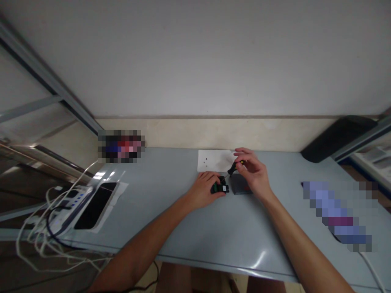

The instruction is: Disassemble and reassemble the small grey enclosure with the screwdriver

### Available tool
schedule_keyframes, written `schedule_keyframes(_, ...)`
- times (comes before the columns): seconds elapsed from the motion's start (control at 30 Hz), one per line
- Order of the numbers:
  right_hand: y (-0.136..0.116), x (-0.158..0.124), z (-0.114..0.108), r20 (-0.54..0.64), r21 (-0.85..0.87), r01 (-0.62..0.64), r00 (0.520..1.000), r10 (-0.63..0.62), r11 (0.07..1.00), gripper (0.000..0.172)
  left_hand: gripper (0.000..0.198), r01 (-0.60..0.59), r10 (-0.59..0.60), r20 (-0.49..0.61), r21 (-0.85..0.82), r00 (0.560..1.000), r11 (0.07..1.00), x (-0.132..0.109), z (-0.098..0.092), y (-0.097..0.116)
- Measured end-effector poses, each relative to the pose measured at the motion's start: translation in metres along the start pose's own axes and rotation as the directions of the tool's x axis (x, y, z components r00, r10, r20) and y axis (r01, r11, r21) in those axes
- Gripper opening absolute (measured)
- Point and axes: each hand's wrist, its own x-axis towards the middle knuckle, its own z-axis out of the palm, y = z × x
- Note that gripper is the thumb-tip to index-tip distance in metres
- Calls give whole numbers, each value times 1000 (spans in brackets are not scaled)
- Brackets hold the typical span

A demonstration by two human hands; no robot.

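My left hand [205, 188] rests on the grey table [171, 195] with its fingers closed round a small black device with a green part [219, 188]. My right hand [254, 171] is closed on a small screwdriver with a black and yellow handle [236, 167], whose tip points down at the small device. A dark grey flat block [240, 186] lies just right of the device, partly under my right hand. Behind both hands lies a white sheet of paper [214, 160] with a few tiny dark specks on it.
At the left edge a dark phone [95, 205] lies on a white sheet beside a white power strip [69, 203] with tangled white cables. A black object [336, 138] leans at the back right. A beige wall strip runs behind the table.
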Motion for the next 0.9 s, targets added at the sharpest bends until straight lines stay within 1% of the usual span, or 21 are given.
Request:
schedule_keyframes(0.07, 1, 0, 0, -21, -34, 36, 999, -36, 999, 9, 35, 1, -1, -2, -1, 1000, 1000, 0, 0, 0)
schedule_keyframes(0.13, 2, 1, -1, -4, -47, 21, 1000, -21, 999, 5, 39, 7, -7, -5, 1, 1000, 1000, 0, 1, -1)
schedule_keyframes(0.27, 3, 1, -7, 30, 0, -82, 996, 82, 997, 20, 50, 39, -39, -26, -9, 999, 999, 0, 2, -1)
schedule_keyframes(0.33, 1, 0, -8, 66, 21, -113, 992, 111, 993, 21, 50, 50, -50, -31, -13, 998, 999, 0, 3, -1)
schedule_keyframes(0.37, 1, 0, -8, 70, 28, -105, 992, 103, 994, 19, 48, 49, -50, -29, -13, 998, 999, 1, 3, -1)
schedule_keyframes(0.43, 0, 1, -7, 43, 34, -58, 997, 56, 998, 17, 45, 38, -39, -21, -12, 999, 999, 1, 2, -1)
schedule_keyframes(0.53, 0, 2, -6, 7, -28, -17, 1000, 17, 999, 19, 44, 14, -14, -22, -13, 1000, 1000, 0, 1, 0)
schedule_keyframes(0.6, 1, 3, -7, 18, -59, -40, 999, 42, 997, 17, 44, 3, -3, -31, -10, 1000, 1000, 0, 1, -1)
schedule_keyframes(0.7, -1, 2, -7, 62, -16, -80, 995, 80, 997, 28, 43, -12, 11, -44, 0, 999, 1000, -1, 3, -3)
schedule_keyframes(0.77, -4, 1, -5, 111, 16, -103, 989, 100, 995, 31, 43, -20, 20, -51, 2, 999, 1000, -2, 4, -4)
schedule_keyframes(0.83, -6, 0, -2, 138, 29, -103, 986, 98, 994, 28, 42, -19, 19, -52, 1, 998, 1000, -2, 5, -5)
schedule_keyframes(0.9, -6, 0, 0, 100, 25, -51, 994, 49, 998, 21, 42, -14, 14, -46, -2, 999, 1000, -2, 5, -4)
